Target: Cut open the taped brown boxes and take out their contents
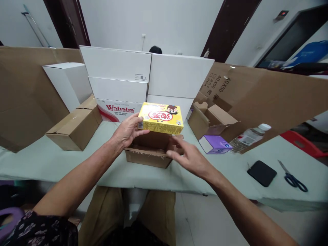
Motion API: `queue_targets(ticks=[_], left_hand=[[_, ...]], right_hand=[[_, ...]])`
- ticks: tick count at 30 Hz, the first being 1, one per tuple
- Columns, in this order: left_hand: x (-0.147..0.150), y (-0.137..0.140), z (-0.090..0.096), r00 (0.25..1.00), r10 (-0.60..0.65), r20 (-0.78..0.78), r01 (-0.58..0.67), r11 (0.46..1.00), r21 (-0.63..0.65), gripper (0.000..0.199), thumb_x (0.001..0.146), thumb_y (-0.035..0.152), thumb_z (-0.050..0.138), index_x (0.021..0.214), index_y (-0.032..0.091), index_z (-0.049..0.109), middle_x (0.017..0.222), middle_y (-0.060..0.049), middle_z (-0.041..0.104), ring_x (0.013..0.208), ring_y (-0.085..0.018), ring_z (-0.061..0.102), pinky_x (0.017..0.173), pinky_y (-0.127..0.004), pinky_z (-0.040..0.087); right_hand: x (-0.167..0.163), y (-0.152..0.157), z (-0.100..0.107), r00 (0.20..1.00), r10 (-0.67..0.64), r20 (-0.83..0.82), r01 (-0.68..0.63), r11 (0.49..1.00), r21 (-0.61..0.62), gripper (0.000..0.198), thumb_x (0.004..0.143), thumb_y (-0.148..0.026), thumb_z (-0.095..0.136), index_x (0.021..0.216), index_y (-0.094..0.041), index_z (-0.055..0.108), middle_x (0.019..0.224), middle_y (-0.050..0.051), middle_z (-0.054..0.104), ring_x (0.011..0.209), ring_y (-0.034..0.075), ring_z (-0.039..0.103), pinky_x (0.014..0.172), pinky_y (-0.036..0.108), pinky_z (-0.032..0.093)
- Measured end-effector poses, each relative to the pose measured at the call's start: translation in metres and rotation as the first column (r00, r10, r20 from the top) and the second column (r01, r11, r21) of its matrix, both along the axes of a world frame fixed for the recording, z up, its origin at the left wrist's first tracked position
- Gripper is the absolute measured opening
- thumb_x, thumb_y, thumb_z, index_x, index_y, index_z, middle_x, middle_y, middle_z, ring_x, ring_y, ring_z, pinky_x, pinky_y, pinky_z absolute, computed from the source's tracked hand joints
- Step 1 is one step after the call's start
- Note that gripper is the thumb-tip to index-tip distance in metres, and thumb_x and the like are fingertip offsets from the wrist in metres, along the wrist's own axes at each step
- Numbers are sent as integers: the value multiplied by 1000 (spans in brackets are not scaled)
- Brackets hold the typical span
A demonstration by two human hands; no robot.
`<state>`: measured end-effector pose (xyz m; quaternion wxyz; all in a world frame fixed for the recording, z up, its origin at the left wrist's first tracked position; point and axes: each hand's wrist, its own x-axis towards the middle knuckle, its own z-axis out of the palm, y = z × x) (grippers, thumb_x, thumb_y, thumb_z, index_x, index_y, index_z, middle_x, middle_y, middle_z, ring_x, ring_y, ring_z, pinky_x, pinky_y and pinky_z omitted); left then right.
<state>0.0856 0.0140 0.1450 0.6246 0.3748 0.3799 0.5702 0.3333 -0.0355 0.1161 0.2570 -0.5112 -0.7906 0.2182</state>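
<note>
Box in yellow [161,118], in left hand [125,133], thumb and fingers clamped on its nine-o'clock end; lies nine-to-three lengthwise above open carton [145,159], toward eleven o'clock from right hand [190,156], farther off, fingers apart.

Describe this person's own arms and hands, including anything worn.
The left hand and right hand are bare, without gloves, and no watch or bracelet shows. Both forearms are uncovered. On the left side, a black sleeve with a pale floral print shows; no right sleeve is in view.

Yellow box [161,118] in left grip [126,131] above open carton [147,159], right grip [193,159] alongside.
</note>
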Motion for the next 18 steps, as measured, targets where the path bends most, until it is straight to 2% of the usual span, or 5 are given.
queue_targets(ticks=[2,4,7,11,18], left_hand=[[1,1,0,1000,10,0,-10,1000,-6,23,86,19,67,108,18,71,120,-10,74,102,-21,70,85,-39,65],[4,2,1,1000,15,9,-15,1000,-9,23,86,18,67,108,17,71,120,-10,74,101,-21,70,84,-39,65],[7,3,2,1000,14,28,-14,1000,0,22,87,18,67,108,18,71,121,-10,74,102,-21,71,84,-39,65],[9,2,3,999,0,40,1,1000,-12,25,87,18,67,112,18,70,121,-10,75,103,-22,72,89,-42,64],[5,3,1,1000,12,29,-11,1000,-17,23,86,20,68,109,18,71,120,-12,75,104,-23,72,91,-44,64]], right_hand=[[-9,-6,1,959,103,263,-113,993,25,69,88,-51,70,144,-13,56,145,21,62,129,38,61,106,55,50],[-20,-9,-2,859,145,491,-188,981,39,67,85,-43,77,141,-10,58,136,23,67,126,40,63,105,55,49],[-35,-6,-10,697,135,704,-205,979,15,30,90,-17,68,120,-14,70,108,16,78,100,33,74,83,40,54],[-34,4,-18,635,33,771,-215,967,135,31,90,0,52,102,-18,74,92,10,79,84,26,74,69,33,45],[-4,15,-33,677,0,736,-286,921,263,41,89,2,50,117,-18,73,92,9,78,85,23,71,74,34,44]])
